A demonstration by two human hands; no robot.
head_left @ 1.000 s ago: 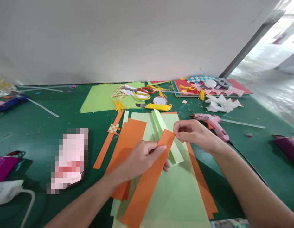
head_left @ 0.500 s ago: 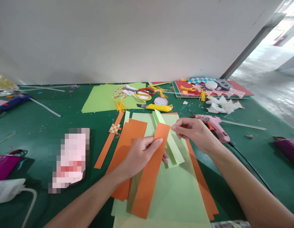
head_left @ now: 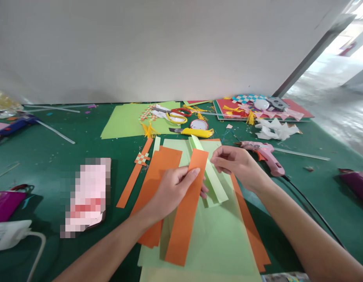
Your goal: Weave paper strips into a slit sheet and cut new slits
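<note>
My left hand (head_left: 177, 186) grips an orange paper strip (head_left: 187, 211), thumb on top and fingers underneath. The strip is held tilted above pale green paper sheets (head_left: 219, 243). Just right of the strip's upper end is my right hand (head_left: 232, 164), its thumb and fingertips pinched together with nothing visible in them. A small gap parts it from the strip. Beneath the hands lies a folded light green paper strip (head_left: 212, 176). Left of them are wider orange paper pieces (head_left: 158, 168) and a narrow orange bookmark (head_left: 130, 186) with a woven checkered patch and yellow tassel.
A pink glue gun (head_left: 266, 154) with a black cord lies at right. Behind are a yellow utility knife (head_left: 197, 132), scissors (head_left: 177, 115) and green paper (head_left: 119, 121). A blurred-out phone (head_left: 89, 192), a white plug (head_left: 11, 235) and a blue glue gun (head_left: 15, 127) lie left.
The orange strip in my left hand has swung slightly, its lower end shifting right and up. My right fingertips have come away from the strip's upper corner.
</note>
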